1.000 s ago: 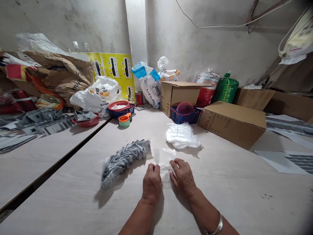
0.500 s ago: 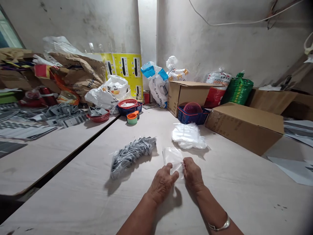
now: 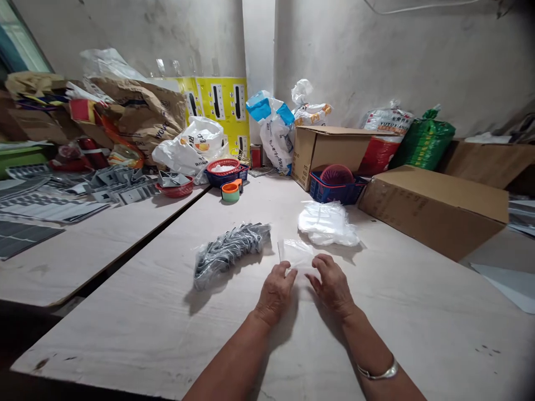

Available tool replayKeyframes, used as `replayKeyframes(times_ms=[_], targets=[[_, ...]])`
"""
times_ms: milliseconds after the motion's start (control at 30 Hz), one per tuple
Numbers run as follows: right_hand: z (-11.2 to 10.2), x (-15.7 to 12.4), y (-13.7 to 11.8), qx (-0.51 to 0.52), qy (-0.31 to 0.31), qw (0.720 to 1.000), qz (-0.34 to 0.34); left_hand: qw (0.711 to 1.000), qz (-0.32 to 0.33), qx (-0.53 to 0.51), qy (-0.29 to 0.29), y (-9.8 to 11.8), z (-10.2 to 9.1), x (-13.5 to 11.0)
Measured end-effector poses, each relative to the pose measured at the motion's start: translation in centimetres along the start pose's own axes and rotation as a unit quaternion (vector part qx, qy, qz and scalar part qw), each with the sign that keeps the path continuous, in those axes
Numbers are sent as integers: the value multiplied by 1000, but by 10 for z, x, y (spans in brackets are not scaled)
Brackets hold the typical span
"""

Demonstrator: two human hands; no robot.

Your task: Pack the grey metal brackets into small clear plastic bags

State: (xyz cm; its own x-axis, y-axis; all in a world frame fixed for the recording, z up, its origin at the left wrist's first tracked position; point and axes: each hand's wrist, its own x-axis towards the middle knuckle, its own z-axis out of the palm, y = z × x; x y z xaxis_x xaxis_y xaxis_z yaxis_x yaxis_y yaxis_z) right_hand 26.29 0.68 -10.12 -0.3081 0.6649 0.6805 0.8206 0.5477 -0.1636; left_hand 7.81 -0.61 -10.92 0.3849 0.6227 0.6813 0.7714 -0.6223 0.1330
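A small clear plastic bag point(image 3: 296, 253) lies flat on the pale wooden table point(image 3: 409, 312). My left hand point(image 3: 276, 292) rests on its near left edge with the fingers curled down on the film. My right hand point(image 3: 332, 285) presses its near right edge in the same way; a silver bracelet point(image 3: 376, 372) is on that wrist. To the left of the hands lies a clear bag full of grey metal parts point(image 3: 228, 253). Just beyond the hands sits a stack of empty clear bags point(image 3: 328, 223).
A long cardboard box point(image 3: 434, 209) lies at the right, with a blue basket point(image 3: 334, 189) and an open carton point(image 3: 330, 147) behind the bags. An orange-green tape roll point(image 3: 230, 191), red baskets and grey metal brackets point(image 3: 112, 186) crowd the far left. Sacks line the wall.
The hands had lifted the bag's near edge and pinched it; now both press it flat on the table. The view has swung a little to the left.
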Motion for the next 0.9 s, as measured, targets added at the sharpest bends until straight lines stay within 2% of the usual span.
replayKeyframes(times_ms=[100,200,333,500,700,900], targets=[[-5,4,-13,19,3,998,-61,999,-17,-28,32,-3,-2,1],[-5,6,-22,7,0,997,-81,998,-15,-41,54,-3,-5,1],[-2,5,-22,-42,38,997,-61,996,3,-61,61,-2,-6,3],[-5,5,-16,-111,76,991,1,996,12,-46,78,-2,-5,4],[3,0,-17,-140,31,989,31,995,1,21,95,-5,3,2],[9,-5,-18,-123,-29,992,24,994,-15,39,99,-4,7,-1]])
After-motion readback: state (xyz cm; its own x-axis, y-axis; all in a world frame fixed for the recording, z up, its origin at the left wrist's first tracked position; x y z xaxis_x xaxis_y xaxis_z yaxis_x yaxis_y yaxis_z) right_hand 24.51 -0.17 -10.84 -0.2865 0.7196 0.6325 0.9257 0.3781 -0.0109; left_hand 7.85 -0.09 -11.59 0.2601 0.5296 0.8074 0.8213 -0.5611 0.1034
